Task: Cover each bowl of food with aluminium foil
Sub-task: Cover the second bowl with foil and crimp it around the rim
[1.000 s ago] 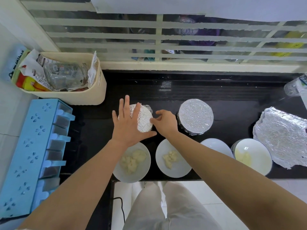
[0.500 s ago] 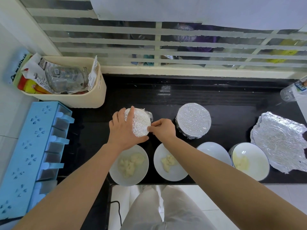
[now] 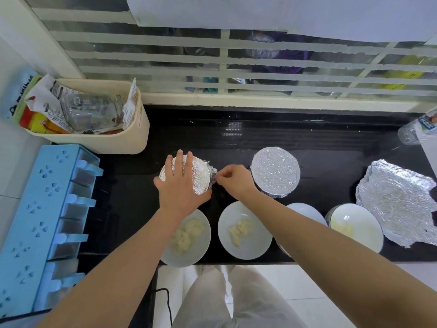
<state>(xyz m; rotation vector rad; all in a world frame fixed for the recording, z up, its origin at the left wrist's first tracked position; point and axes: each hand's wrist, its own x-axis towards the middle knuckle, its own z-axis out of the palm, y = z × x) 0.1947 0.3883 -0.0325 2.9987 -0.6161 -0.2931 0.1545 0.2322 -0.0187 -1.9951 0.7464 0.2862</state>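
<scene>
A small foil-covered bowl point(image 3: 201, 176) sits on the black counter point(image 3: 319, 143). My left hand point(image 3: 181, 185) lies flat over its top, fingers straight. At the bowl's right edge my right hand point(image 3: 235, 179) pinches the foil rim. A second foil-covered bowl point(image 3: 275, 172) stands to the right. Along the front edge stand uncovered white bowls of pale food: one under my left forearm point(image 3: 186, 240), one in the middle point(image 3: 244, 230), one partly hidden by my right arm point(image 3: 305, 211), one at the right point(image 3: 354, 227). A loose crumpled foil sheet point(image 3: 397, 202) lies far right.
A cream bin point(image 3: 99, 138) full of packets and a jar stands at the back left. A blue drawer rack point(image 3: 45, 223) runs along the left side. A plastic bottle point(image 3: 416, 131) lies at the far right. A barred window closes the back.
My left hand flattened again after curling over the small bowl's foil top. My right hand shifted a little along the foil rim at the bowl's right side.
</scene>
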